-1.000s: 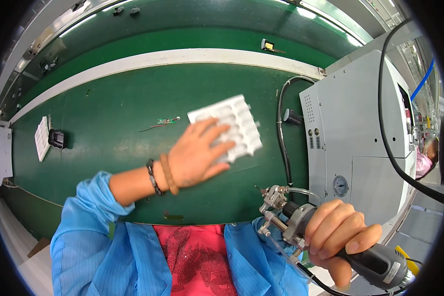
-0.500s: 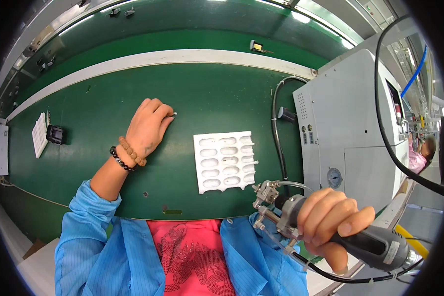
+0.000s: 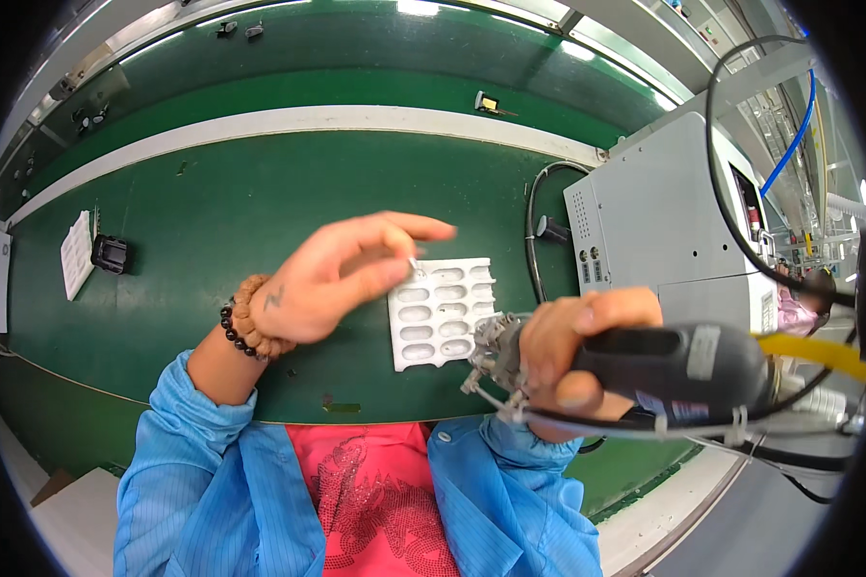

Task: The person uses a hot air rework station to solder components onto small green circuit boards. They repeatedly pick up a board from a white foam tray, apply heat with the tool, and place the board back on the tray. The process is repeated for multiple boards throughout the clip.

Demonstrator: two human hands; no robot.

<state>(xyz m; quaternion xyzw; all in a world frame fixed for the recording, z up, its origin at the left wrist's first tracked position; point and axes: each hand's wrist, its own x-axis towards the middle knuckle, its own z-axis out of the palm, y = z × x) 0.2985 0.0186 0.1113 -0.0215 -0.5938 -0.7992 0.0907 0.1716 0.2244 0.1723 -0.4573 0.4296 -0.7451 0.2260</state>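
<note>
My left hand (image 3: 332, 279), blurred by motion, is over the near left corner of a white moulded tray (image 3: 414, 353) with rows of oval hollows. Its index finger is stretched out, while thumb and another finger pinch a small shiny piece (image 3: 414, 263) whose kind I cannot make out. My right hand (image 3: 573, 351) is wrapped around a black hand-held power tool (image 3: 678, 361) with a metal head and hoses. That metal head (image 3: 496, 351) reaches the tray's right edge; whether it touches cannot be told.
A grey machine (image 3: 664, 212) with black cables stands on the right, a dark cylinder (image 3: 553, 229) beside it. At the far left of the green bench (image 3: 212, 212) are another white tray (image 3: 75, 255) and a black holder (image 3: 111, 254). A white ledge (image 3: 337, 119) runs behind.
My left hand has moved right with the small piece, from bare bench to the tray. My right hand has brought the tool left and up, its head now closer to the tray.
</note>
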